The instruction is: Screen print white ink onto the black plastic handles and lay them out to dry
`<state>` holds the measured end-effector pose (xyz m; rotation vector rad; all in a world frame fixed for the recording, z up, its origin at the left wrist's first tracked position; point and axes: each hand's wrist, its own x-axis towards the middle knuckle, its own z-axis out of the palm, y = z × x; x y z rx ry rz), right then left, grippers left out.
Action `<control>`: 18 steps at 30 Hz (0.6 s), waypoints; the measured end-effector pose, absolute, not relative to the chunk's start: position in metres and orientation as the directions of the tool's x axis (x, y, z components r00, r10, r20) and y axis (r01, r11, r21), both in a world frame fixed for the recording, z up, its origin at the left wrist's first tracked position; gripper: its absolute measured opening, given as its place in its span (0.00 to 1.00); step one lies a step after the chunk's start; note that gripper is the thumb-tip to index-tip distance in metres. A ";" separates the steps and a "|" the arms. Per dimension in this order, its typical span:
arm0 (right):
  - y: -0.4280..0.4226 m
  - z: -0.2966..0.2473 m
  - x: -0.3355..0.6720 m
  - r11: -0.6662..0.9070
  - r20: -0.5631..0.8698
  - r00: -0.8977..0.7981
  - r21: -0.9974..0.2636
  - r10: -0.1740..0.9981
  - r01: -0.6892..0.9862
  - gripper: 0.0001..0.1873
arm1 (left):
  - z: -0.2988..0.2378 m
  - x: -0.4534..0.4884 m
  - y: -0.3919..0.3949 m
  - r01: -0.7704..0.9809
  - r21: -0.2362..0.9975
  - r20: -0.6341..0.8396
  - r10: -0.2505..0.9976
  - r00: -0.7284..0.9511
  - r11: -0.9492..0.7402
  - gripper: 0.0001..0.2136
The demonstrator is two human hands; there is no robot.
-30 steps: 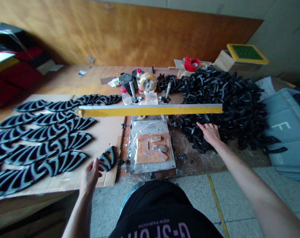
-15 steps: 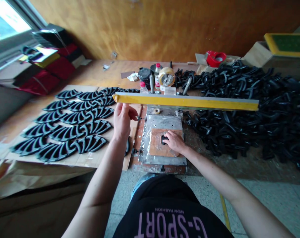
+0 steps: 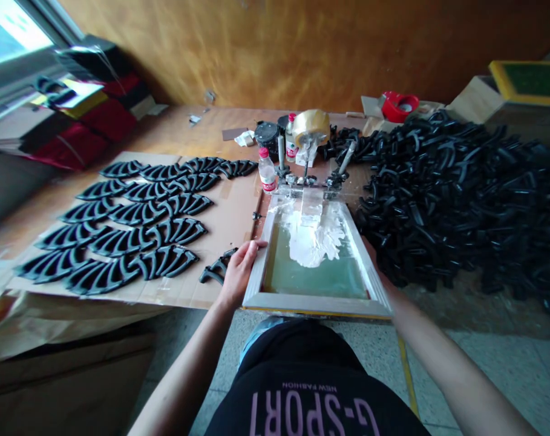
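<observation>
A screen-printing frame (image 3: 317, 304) lies lowered over the work plate in front of me, tilted slightly toward me. White ink (image 3: 313, 245) is spread thickly over the far half of its green mesh (image 3: 311, 281). At the frame's left rail, my left hand (image 3: 239, 271) is closed on the edge, thumb uppermost. My right hand (image 3: 373, 257) is at the right rail, its fingers hidden by the frame. Beside my left hand, black curved plastic pieces (image 3: 215, 268) rest on the cardboard (image 3: 232, 212). The frame covers the plate and whatever lies on it.
Rows of black curved pieces (image 3: 120, 242) cover the cardboard at left. A large heap of similar pieces (image 3: 442, 200) fills the right. Behind the frame stand a metal hinge clamp (image 3: 338, 177), bottles (image 3: 266, 171), a tape roll (image 3: 311, 126) and a dark tub (image 3: 266, 137).
The frame has swung down from its raised, edge-on position. My right hand has left a small black piece on the plate and moved to the right rail; my left hand has come down.
</observation>
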<state>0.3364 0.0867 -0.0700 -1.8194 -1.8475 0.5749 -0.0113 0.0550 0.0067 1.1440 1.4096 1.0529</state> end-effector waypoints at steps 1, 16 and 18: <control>0.094 -0.063 0.346 -0.021 0.078 0.078 -0.560 0.994 0.828 0.14 | -0.006 -0.012 0.050 0.108 0.970 -0.218 0.976 -0.025 0.220 0.22; 0.100 -0.021 0.249 0.654 0.013 -0.658 -0.134 0.752 0.745 0.08 | -0.109 -0.018 0.051 0.284 0.904 -0.330 0.944 -0.005 0.318 0.30; 0.089 -0.018 0.260 0.780 0.005 -0.789 -0.158 0.614 0.606 0.10 | -0.109 -0.017 0.051 0.277 0.902 -0.343 0.939 -0.006 0.331 0.30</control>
